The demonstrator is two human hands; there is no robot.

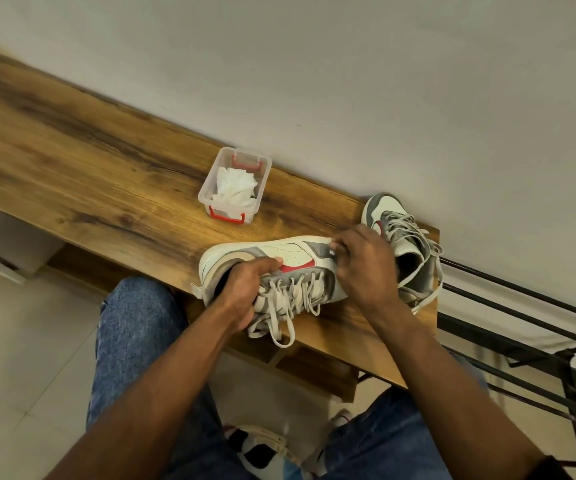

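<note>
A white, grey and red sneaker point(290, 254) lies on its side near the front edge of the wooden table point(89, 161), its laces loose and trailing toward me. My left hand point(245, 292) grips the sneaker at the collar, fingers inside the opening and thumb along the side. My right hand point(362, 265) covers the toe end with curled fingers that pinch something small and white against the toe; what it is I cannot tell. The matching second sneaker point(400, 237) lies behind my right hand at the table's right end.
A clear plastic box point(207, 188) with red clips holds crumpled white tissue at the back of the table near the wall. A black metal rack point(521, 327) stands to the right. My knees in blue jeans are below the table edge.
</note>
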